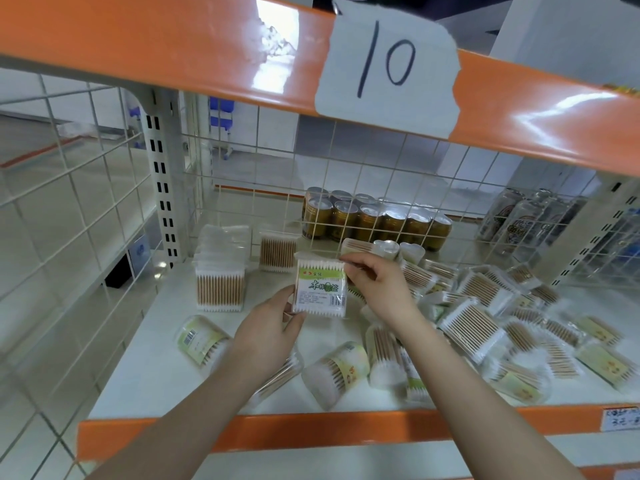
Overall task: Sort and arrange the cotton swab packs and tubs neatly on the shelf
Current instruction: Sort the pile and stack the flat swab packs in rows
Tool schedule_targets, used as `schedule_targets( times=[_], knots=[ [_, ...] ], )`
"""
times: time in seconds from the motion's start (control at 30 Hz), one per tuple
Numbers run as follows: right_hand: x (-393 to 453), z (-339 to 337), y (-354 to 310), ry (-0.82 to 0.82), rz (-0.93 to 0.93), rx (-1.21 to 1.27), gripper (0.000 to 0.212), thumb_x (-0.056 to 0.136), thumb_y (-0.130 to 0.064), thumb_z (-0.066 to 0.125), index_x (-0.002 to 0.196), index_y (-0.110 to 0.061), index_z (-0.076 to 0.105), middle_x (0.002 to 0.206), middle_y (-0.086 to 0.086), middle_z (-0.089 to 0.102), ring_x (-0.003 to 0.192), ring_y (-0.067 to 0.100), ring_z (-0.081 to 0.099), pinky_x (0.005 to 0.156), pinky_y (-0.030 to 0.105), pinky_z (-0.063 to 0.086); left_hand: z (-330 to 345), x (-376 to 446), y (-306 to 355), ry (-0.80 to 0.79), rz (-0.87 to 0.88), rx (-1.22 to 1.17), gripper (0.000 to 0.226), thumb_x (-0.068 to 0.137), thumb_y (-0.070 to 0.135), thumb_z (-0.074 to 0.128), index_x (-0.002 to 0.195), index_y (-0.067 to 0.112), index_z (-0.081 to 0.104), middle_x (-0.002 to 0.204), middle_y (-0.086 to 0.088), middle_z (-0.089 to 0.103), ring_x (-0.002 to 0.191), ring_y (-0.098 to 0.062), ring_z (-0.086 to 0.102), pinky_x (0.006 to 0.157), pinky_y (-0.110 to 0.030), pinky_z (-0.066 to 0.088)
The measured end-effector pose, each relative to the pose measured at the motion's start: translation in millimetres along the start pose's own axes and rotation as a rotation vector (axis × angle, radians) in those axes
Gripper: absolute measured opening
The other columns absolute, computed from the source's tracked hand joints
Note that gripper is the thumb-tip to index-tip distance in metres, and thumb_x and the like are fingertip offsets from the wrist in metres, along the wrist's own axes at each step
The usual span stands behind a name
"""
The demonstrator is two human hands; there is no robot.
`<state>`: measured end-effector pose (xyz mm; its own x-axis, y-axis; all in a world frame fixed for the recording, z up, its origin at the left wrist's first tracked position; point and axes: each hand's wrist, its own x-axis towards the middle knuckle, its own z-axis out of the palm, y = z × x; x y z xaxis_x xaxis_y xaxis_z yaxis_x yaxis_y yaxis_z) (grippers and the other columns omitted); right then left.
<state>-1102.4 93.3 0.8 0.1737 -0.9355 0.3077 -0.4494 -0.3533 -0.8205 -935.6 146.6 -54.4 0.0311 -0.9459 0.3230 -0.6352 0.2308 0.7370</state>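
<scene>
A flat square cotton swab pack with a green label is held upright above the white shelf. My left hand grips its lower left corner, and my right hand pinches its upper right corner. A neat row of upright packs stands at the back left, with another pack behind. Round tubs lie on their sides near the front: one at the left, one in the middle. A loose heap of packs covers the right half.
Shrink-wrapped gold cans and clear-wrapped cans stand behind the white wire grid at the back. An orange shelf beam with a paper "10" tag hangs overhead. The orange front edge carries a price tag.
</scene>
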Motion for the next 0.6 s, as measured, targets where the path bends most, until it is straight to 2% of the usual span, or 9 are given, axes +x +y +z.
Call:
schedule_targets(
  times=[0.1, 0.2, 0.33, 0.47, 0.6],
  knots=[
    [0, 0, -1, -0.008, 0.007, 0.015, 0.023, 0.091, -0.007, 0.054, 0.112, -0.012, 0.064, 0.092, -0.012, 0.062, 0.084, -0.004, 0.059, 0.079, 0.013, 0.051, -1, 0, 0, 0.008, -0.006, 0.016, 0.036, 0.093, 0.026, 0.052, 0.129, 0.026, 0.049, 0.090, 0.013, 0.056, 0.081, -0.006, 0.054, 0.067, -0.024, 0.044],
    [0, 1, 0, -0.010, 0.019, 0.027, 0.023, 0.090, -0.005, 0.056, 0.111, -0.011, 0.064, 0.088, -0.015, 0.061, 0.079, -0.004, 0.058, 0.076, 0.012, 0.050, -3, 1, -1, 0.013, -0.006, 0.034, 0.038, 0.092, 0.025, 0.053, 0.130, 0.025, 0.049, 0.096, 0.007, 0.061, 0.085, -0.010, 0.057, 0.072, -0.030, 0.050],
    [0, 3, 2, -0.028, 0.058, 0.056, 0.021, 0.086, -0.005, 0.062, 0.103, -0.017, 0.064, 0.088, -0.006, 0.062, 0.080, 0.009, 0.058, 0.078, 0.021, 0.050, -5, 1, -3, 0.019, -0.022, 0.081, 0.039, 0.091, 0.027, 0.053, 0.130, 0.026, 0.047, 0.099, 0.006, 0.061, 0.087, -0.011, 0.058, 0.073, -0.031, 0.050],
    [4, 9, 4, -0.004, 0.071, 0.026, 0.019, 0.082, -0.001, 0.063, 0.096, -0.014, 0.062, 0.081, -0.005, 0.057, 0.069, 0.005, 0.050, 0.066, 0.011, 0.045, -9, 2, -6, 0.022, -0.073, 0.137, 0.046, 0.091, 0.028, 0.053, 0.136, 0.025, 0.041, 0.114, 0.004, 0.057, 0.100, -0.014, 0.055, 0.080, -0.030, 0.047],
    [8, 14, 10, 0.032, 0.079, -0.101, 0.017, 0.081, -0.004, 0.063, 0.094, -0.014, 0.057, 0.074, -0.007, 0.049, 0.063, 0.005, 0.044, 0.059, 0.010, 0.038, -14, 4, -13, 0.050, -0.086, 0.184, 0.044, 0.089, 0.021, 0.054, 0.133, 0.017, 0.046, 0.120, -0.003, 0.055, 0.110, -0.021, 0.050, 0.088, -0.031, 0.042]
  ],
)
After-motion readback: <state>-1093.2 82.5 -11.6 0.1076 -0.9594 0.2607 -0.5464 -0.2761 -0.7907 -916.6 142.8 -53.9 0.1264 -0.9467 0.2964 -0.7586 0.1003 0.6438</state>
